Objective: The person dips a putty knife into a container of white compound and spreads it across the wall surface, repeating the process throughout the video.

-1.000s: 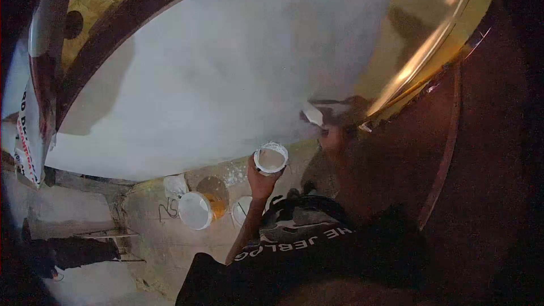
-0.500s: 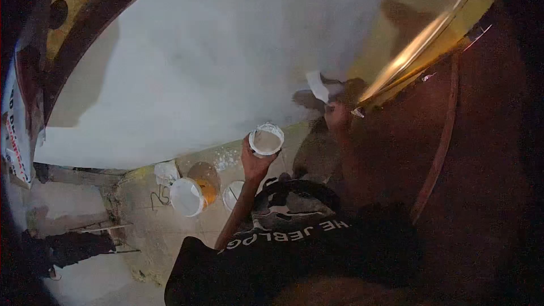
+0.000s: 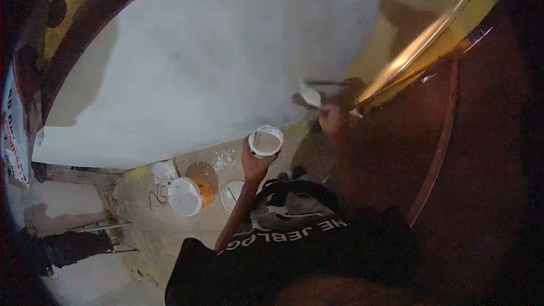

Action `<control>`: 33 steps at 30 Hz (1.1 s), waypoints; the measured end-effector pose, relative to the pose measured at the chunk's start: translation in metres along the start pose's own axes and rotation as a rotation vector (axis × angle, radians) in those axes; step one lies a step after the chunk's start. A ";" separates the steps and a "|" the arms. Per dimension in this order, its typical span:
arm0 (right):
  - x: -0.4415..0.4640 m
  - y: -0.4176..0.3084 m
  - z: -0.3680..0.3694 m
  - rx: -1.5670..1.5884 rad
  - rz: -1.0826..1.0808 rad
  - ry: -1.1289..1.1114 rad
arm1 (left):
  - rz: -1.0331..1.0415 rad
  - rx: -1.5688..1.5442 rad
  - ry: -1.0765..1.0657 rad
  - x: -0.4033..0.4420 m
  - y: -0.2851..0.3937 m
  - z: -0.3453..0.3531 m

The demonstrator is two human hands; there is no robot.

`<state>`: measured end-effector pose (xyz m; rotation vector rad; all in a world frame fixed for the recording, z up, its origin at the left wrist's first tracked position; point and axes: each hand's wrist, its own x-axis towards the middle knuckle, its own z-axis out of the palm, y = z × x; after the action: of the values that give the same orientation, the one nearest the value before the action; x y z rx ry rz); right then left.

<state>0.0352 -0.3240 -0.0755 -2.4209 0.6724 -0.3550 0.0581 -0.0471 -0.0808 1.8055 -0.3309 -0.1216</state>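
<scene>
My left hand [image 3: 256, 164] is wrapped round a small white tub [image 3: 266, 141] and holds it upright. Pale paint shows inside, and the rim is smeared white. Further right, my right hand [image 3: 334, 120] grips a paintbrush [image 3: 310, 96] close to the wall [image 3: 226, 51]. Its head looks white and slightly blurred, and shadows fall on the wall around it; I cannot tell whether the bristles touch. The wall is mostly white, with a yellow part [image 3: 368, 62] toward the right.
On the floor to the left stand a larger bucket [image 3: 185, 197] with white inside and another white container [image 3: 231, 194], partly behind my forearm. White splashes [image 3: 224, 160] mark the floor by the wall. A printed bag [image 3: 17, 130] is at the far left; a dark brown surface fills the right.
The right hand has shifted slightly left with the paintbrush, whose head is lower and further left. The left hand and tub have barely moved.
</scene>
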 end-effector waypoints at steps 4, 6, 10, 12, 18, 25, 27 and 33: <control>-0.033 0.033 0.000 0.308 -0.216 0.063 | 0.008 -0.082 0.060 0.003 -0.004 0.005; -0.030 0.001 -0.005 0.339 -0.234 0.337 | -0.005 -0.123 0.085 0.006 -0.042 0.010; -0.012 -0.050 -0.015 0.151 0.151 0.312 | -0.036 0.036 0.057 0.009 -0.035 0.008; 0.015 -0.012 0.032 0.001 0.157 0.219 | -0.032 0.085 0.048 0.010 -0.029 0.009; -0.023 0.047 0.037 0.247 -0.134 0.202 | 0.023 -0.116 0.041 0.013 -0.019 0.003; 0.005 -0.038 -0.004 0.317 0.017 0.211 | -0.011 0.033 0.069 0.012 -0.023 0.010; 0.008 -0.028 0.010 0.139 0.032 0.102 | 0.035 -0.025 0.028 0.011 -0.004 0.007; -0.022 -0.006 -0.026 0.134 -0.055 0.188 | -0.074 0.011 0.114 0.004 -0.024 0.010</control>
<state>0.0088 -0.3195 -0.0536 -2.2996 0.6422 -0.6367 0.0635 -0.0519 -0.1062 1.8283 -0.1839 -0.0688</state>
